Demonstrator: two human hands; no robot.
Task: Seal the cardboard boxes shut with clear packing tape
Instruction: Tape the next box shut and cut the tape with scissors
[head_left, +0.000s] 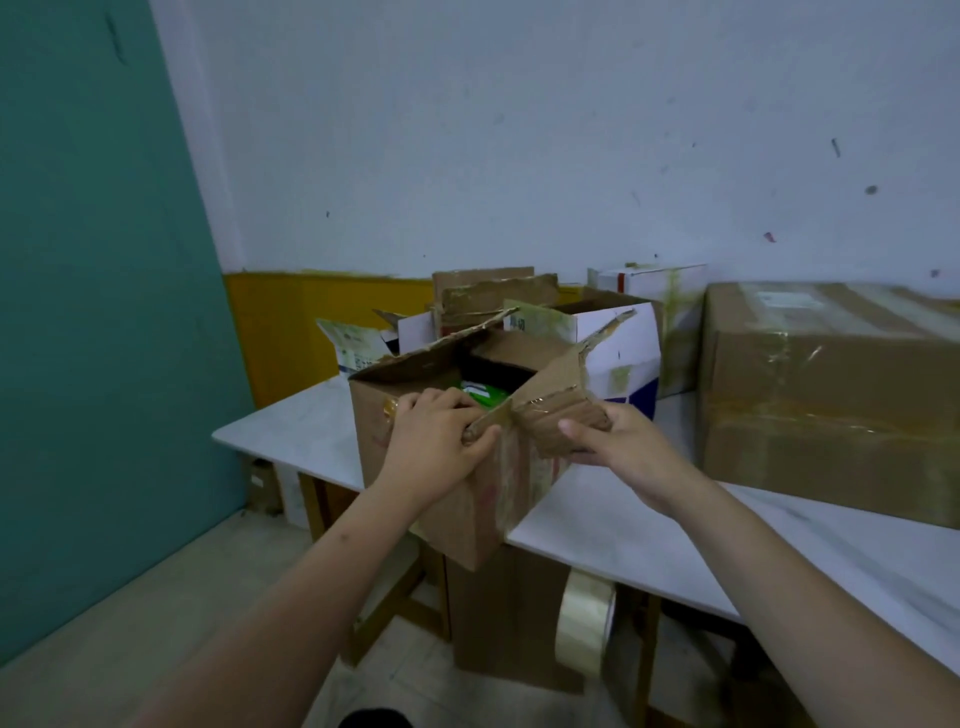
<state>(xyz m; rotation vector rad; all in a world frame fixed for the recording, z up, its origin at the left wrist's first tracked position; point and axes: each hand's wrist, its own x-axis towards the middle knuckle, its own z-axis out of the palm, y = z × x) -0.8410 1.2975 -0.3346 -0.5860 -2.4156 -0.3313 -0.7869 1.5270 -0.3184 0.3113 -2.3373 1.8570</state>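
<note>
Head view, step: the person is folding in the flaps of the open cardboard box (457, 467) at frame centre; no tape is going on yet, I judge.
Left hand (434, 434): curling round the near flap's edge, gripping it.
Right hand (621, 449): pinching the taped right flap (561, 415) between thumb and fingers.
Box position: overhanging the white table (649, 525) edge, a green item inside.
Next move: flattening all flaps, then fetching the clear tape roll (584, 621) hanging at lower centre.
Count: one tape roll; one large sealed box (831, 395) at right; several smaller cartons behind, exact number unclear.
</note>
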